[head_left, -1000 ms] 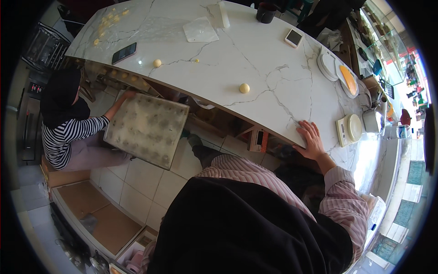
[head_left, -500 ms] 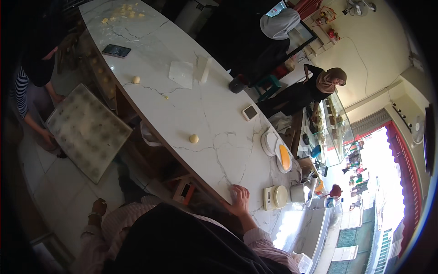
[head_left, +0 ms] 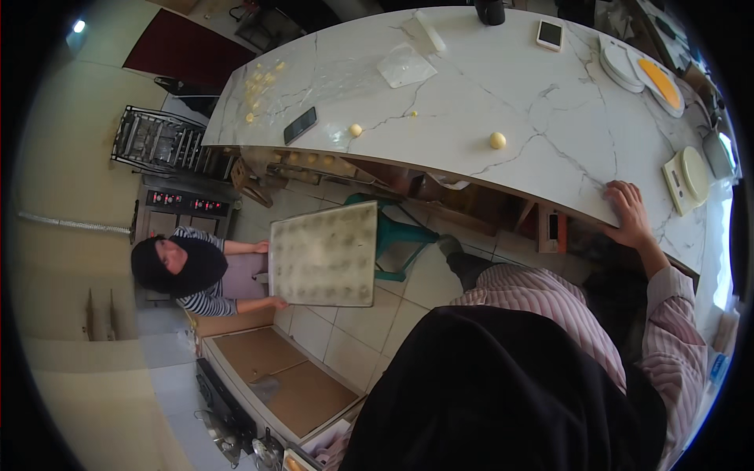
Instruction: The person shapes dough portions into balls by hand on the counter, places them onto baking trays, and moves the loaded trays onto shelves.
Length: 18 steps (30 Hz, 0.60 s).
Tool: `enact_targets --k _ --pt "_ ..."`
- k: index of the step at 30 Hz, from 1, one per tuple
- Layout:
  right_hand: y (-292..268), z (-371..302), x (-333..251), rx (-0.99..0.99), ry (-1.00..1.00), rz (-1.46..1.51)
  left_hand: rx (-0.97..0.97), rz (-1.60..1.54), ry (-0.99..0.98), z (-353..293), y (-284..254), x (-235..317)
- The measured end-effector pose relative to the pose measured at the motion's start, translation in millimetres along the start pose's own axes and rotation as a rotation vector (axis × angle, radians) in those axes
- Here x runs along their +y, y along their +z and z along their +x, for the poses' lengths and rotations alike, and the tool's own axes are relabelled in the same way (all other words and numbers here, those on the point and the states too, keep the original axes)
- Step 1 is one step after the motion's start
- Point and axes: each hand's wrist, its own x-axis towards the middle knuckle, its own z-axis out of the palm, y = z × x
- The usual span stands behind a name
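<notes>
My right hand (head_left: 627,214) rests on the front edge of the white marble-patterned table (head_left: 463,78), its fingers loosely spread on top and nothing in them. A cream-coloured dough ball (head_left: 497,140) lies to its left, well apart from it. Farther left sits a second dough ball (head_left: 356,130), with a tiny yellow crumb nearby. To the right of the hand stands a cream kitchen scale (head_left: 686,182). My left hand is out of view. On the left, a co-worker (head_left: 206,267) grips a large baking tray (head_left: 322,255) in both hands; its surface shows rows of dark round marks.
A phone (head_left: 301,125), a plastic sheet (head_left: 405,66) and yellow dough bits (head_left: 263,82) lie on the table's left part. At the far right are a white phone (head_left: 550,34) and an orange scraper (head_left: 660,83). A green stool (head_left: 404,235) stands below the table; an oven (head_left: 184,206) is behind the co-worker.
My view has swung left, bringing the oven and co-worker in. The co-worker's tray now shows more squarely. My right hand stays on the table edge; my left hand has left the view.
</notes>
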Motion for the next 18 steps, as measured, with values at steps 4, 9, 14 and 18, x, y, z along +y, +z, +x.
enact_targets --k 4,9,14,18 --pt "2.8 -4.5 -5.1 0.003 -0.006 0.014 -0.008 0.042 0.027 0.5 -16.5 -6.0" --pt "7.3 -7.1 -11.2 -0.005 0.031 0.015 -0.020 0.076 0.053 11.1 -22.2 -9.0" --pt "6.9 3.8 -16.7 -0.004 0.007 0.019 -0.022 0.073 0.092 28.7 -11.4 -6.1" --pt "4.3 5.2 -18.8 -0.001 0.012 0.001 -0.028 0.088 0.104 43.0 -5.4 -3.4"
